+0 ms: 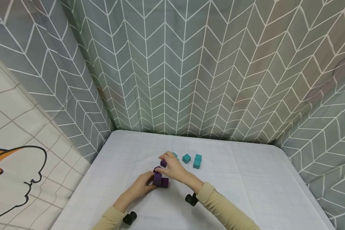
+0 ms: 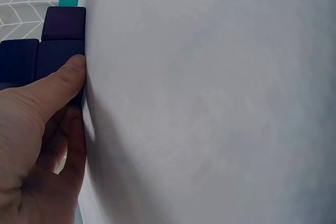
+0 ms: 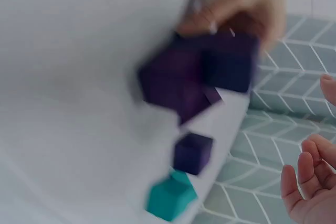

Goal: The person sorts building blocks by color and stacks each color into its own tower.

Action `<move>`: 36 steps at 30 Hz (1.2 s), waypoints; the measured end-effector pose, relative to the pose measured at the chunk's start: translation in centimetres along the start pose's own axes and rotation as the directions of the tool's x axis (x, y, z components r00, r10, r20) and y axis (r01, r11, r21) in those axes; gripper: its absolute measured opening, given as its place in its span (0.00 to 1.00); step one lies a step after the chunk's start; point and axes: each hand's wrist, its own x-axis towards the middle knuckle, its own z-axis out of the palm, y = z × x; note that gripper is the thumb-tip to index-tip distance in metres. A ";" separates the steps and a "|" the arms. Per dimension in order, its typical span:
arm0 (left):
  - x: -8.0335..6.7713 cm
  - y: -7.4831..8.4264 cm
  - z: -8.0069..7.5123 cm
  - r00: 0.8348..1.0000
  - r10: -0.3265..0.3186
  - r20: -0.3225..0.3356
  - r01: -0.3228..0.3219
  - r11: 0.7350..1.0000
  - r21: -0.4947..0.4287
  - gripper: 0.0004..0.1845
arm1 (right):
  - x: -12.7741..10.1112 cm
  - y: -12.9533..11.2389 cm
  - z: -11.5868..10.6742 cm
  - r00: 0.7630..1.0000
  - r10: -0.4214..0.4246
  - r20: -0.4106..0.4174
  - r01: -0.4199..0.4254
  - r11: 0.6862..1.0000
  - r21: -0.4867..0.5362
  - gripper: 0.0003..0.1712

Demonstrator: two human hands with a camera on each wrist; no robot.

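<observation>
Left grip (image 1: 142, 185) holds three stacked purple cubes (image 1: 160, 180); right grip (image 1: 172, 166) pinches one (image 1: 163, 163).

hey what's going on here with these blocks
A person works at a white table. The left hand holds a stack of purple cubes, thumb pressed to its side. The right hand pinches a single purple cube just beyond the stack. Some teal cubes sit farther back.

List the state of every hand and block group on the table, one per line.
Left hand: grips the stacked purple cube blocks.
Right hand: pinches a single purple cube block, lifted.
Stacked purple cube blocks: resting on the white table.
Teal cube blocks: loose, untouched.
</observation>
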 end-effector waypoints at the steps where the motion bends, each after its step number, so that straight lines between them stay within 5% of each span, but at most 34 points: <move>1: 0.1 0.0 0.0 1.000 -0.006 0.004 0.006 1.000 0.002 0.19 | 0.5 0.2 -0.4 1.000 -0.002 -0.012 0.002 1.000 -0.010 0.26; 10: 0.0 0.1 -0.2 0.997 -0.060 0.048 0.060 0.998 -0.010 0.18 | 3.5 2.3 -2.1 0.998 0.037 -0.051 -0.039 0.998 -0.040 0.24; 19: -0.2 0.1 -0.1 0.996 -0.077 0.049 0.078 0.997 -0.020 0.19 | 3.3 4.5 0.6 0.989 0.144 0.038 -0.140 0.986 -0.086 0.23; 25: -0.2 0.1 0.1 0.997 -0.066 0.041 0.067 0.997 -0.026 0.19 | 2.6 6.0 2.8 0.991 0.126 0.053 -0.109 0.964 -0.241 0.23; 36: 0.0 0.0 0.3 1.000 -0.028 0.007 0.028 1.000 -0.011 0.18 | 2.2 6.5 4.1 0.995 0.080 0.060 -0.055 0.939 -0.340 0.18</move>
